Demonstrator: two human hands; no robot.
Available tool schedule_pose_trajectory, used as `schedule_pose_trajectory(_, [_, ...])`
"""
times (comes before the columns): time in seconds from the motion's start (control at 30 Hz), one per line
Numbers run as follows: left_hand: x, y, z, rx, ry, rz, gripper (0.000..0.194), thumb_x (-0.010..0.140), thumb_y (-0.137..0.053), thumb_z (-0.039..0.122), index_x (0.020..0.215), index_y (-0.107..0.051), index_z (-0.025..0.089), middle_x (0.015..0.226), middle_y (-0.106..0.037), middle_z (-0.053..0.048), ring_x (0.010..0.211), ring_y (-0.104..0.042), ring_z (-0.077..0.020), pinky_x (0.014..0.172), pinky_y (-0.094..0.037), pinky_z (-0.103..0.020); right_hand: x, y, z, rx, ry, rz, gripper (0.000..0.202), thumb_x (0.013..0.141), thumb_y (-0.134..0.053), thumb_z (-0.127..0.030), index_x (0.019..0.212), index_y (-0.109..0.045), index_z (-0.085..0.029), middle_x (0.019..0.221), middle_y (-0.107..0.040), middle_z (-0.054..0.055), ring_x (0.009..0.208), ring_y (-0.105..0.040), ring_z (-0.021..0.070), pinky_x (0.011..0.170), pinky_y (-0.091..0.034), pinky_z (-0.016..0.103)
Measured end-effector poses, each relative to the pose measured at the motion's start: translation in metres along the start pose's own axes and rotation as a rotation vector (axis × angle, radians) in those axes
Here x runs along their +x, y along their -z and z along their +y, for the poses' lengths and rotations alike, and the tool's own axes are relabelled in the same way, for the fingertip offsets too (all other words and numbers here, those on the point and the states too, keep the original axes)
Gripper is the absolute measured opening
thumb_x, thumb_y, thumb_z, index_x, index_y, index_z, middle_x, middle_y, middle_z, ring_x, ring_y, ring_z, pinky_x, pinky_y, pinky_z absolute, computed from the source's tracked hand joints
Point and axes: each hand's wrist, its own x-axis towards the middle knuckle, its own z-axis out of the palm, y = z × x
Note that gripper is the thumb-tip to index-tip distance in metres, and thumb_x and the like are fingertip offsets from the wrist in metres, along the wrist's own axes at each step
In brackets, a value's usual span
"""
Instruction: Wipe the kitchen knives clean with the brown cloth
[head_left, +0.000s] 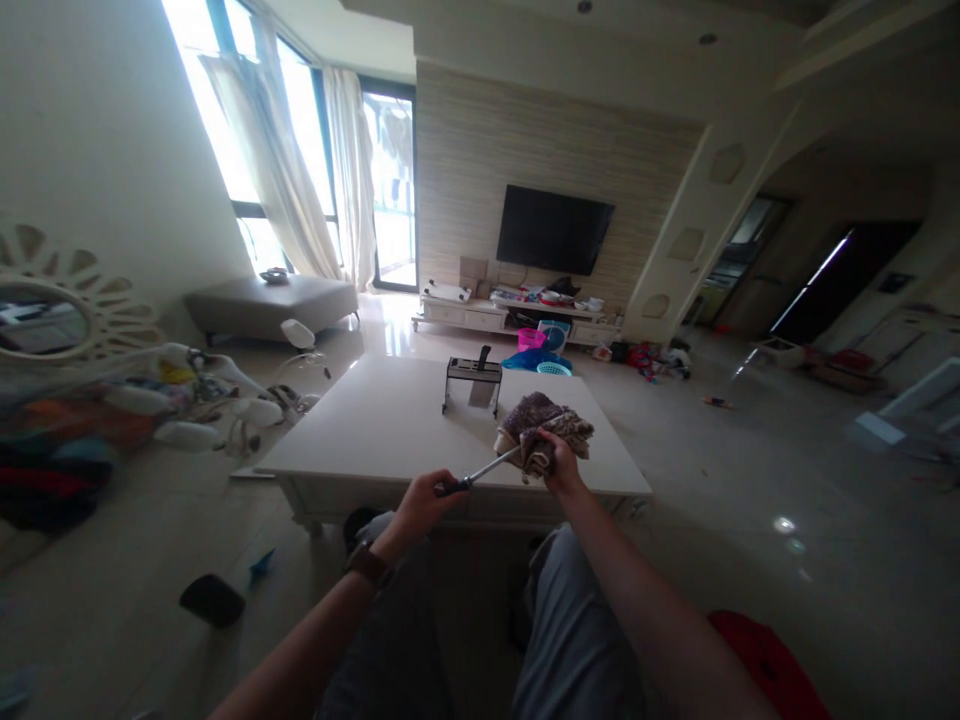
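My left hand [421,508] is closed round the dark handle of a slim metal rod [492,466], which slants up to the right above the table's near edge. A brown and cream patterned cloth [546,418] is bunched in my right hand [562,468], its fingers wrapped about the folds. The rod's far end meets the cloth and is hidden there. Beyond my hands, a small dark-topped knife rack [472,372] stands on the white table [367,425]. A broad knife [481,394] hangs in it, black handle upward.
Blue and pink baskets [532,340] stand past the table's far edge, before a low TV cabinet [480,318]. To the left are a white scooter [217,385] and a grey bench [277,305]. A red object [765,665] lies at my lower right.
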Motion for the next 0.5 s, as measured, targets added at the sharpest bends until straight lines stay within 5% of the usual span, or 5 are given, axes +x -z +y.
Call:
schedule_pose_trajectory(0.3, [0.003,-0.007,0.008,-0.042,-0.003,-0.044,0.028,0.071,-0.077,0.041,0.078,-0.07,0.015,0.077,-0.074,-0.006,0.072,-0.067,-0.0191,0.064,-0.047,-0.027,-0.016,-0.001,-0.011,0.021,-0.108,0.104,0.012,0.069,-0.079,-0.02,0.079,-0.074,-0.016,0.075,-0.079,0.004,0.06,-0.072,0.0174,0.056,-0.06,0.026])
schedule_pose_trajectory(0.5, [0.023,-0.034,0.001,0.001,0.011,0.024,0.027,0.073,-0.076,0.04,0.077,-0.067,0.016,0.072,-0.07,-0.003,0.068,-0.063,-0.018,0.06,-0.042,-0.026,-0.016,-0.009,0.02,0.0,-0.144,0.056,0.025,0.061,-0.085,-0.022,0.083,-0.075,-0.015,0.084,-0.081,0.006,0.074,-0.076,0.0233,0.065,-0.063,0.031])
